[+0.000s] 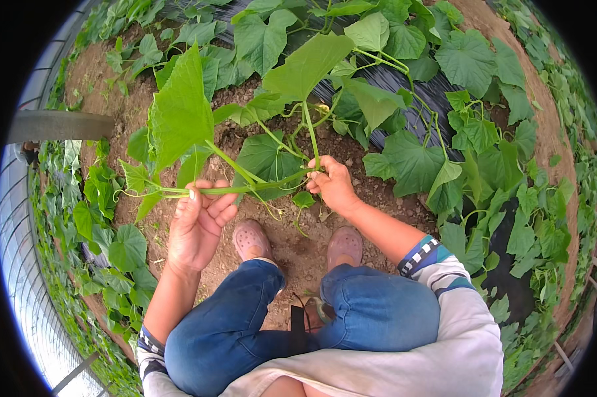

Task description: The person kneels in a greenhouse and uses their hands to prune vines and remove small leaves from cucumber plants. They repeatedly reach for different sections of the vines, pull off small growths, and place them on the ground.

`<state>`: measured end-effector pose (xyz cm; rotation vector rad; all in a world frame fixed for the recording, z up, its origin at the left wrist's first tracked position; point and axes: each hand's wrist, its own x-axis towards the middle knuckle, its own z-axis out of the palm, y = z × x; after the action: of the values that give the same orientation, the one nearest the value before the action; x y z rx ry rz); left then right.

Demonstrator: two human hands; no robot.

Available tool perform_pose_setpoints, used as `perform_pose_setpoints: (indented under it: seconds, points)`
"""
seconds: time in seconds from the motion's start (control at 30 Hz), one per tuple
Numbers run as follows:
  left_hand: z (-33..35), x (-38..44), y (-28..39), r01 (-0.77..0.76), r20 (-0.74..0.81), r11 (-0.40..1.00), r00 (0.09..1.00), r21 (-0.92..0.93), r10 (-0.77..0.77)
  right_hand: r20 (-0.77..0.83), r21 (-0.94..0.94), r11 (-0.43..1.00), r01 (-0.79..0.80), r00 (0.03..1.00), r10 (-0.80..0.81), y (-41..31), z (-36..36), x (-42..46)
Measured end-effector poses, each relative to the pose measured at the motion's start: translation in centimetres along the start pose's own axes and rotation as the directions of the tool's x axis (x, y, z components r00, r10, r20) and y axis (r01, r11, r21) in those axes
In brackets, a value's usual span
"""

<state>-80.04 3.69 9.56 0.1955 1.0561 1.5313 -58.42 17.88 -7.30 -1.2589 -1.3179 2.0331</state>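
Note:
A green vine stem (pixel 271 185), which looks like cucumber, runs almost level between my two hands. My left hand (pixel 197 223) pinches it near its leafy tip between thumb and forefinger, the other fingers loosely curled. Farther along, my right hand (pixel 332 184) grips the vine where a leaf stalk (pixel 310 129) rises from it. That stalk carries a broad leaf (pixel 306 67). Another large leaf (pixel 181 111) stands up above my left hand. Thin curling tendrils (pixel 117 194) trail from the tip, and a small leaf (pixel 304 199) hangs below my right hand.
Bare soil (pixel 214 283) lies around my pink clogs (pixel 251 237). Leafy vines (pixel 412 156) spread over black plastic mulch (pixel 392 84) ahead and to the right. A grey post (pixel 60 125) and a ribbed greenhouse wall (pixel 23 238) are at left. More plant rows (pixel 122 253) line both sides.

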Motion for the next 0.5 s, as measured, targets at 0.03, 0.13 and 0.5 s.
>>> perform_pose_setpoints:
  seconds: [0.03,0.13,0.5]
  points:
    - [-0.1,0.0,0.0,-0.005,0.002,1.000,1.000,-0.011,0.005,0.017,0.024,1.000,0.011,1.000,-0.012,0.2,-0.4,0.2]
    - [-0.7,0.0,0.1,-0.012,-0.002,0.999,1.000,-0.047,0.011,0.090,0.175,0.983,-0.056,0.995,0.041,0.0,-1.4,0.6]
    - [0.4,0.7,0.0,-0.025,-0.016,0.990,1.000,-0.140,0.023,0.007,0.431,0.885,-0.179,0.981,0.195,-1.3,-1.7,0.9]
